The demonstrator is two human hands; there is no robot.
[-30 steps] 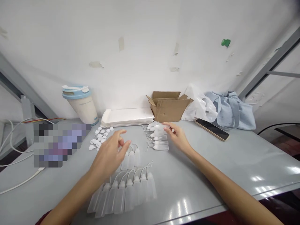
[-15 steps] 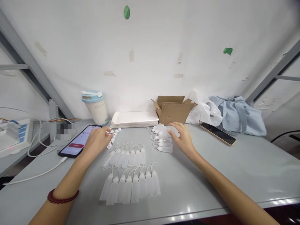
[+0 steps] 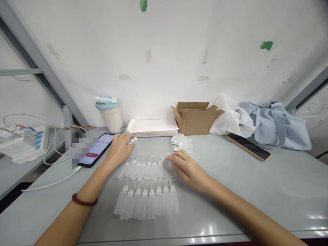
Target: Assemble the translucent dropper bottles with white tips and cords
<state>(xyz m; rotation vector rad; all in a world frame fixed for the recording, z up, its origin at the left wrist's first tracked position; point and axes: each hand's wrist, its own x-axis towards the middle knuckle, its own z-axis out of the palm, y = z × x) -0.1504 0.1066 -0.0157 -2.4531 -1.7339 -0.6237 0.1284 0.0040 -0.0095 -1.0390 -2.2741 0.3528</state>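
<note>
My left hand (image 3: pixel 118 148) is at the far left of the bottles, palm down, thumb and forefinger apart around a cluster of small white caps (image 3: pixel 134 139). No cap shows pinched between them. My right hand (image 3: pixel 188 169) is curled just in front of a pile of small translucent squeeze bottles (image 3: pixel 182 140). A small white bit shows by its fingertips; the hand hides what it belongs to. Between my hands lies a back row of similar bottles (image 3: pixel 140 171) with thin bent tubes. A front row of bottles (image 3: pixel 145 205) lies nearer me.
A lit phone (image 3: pixel 98 150) on a white cable lies left, beside a power strip (image 3: pixel 38 141). Along the wall stand a cup (image 3: pixel 111 118), stacked white envelopes (image 3: pixel 153 127), a cardboard box (image 3: pixel 196 123), a plastic bag (image 3: pixel 232 118) and a blue cloth bag (image 3: pixel 289 128). Another phone (image 3: pixel 248 147) lies right.
My right hand has come from the bottle pile towards me and left, its fingers curling more. My left hand has shifted right over the caps. The view has turned slightly left.
</note>
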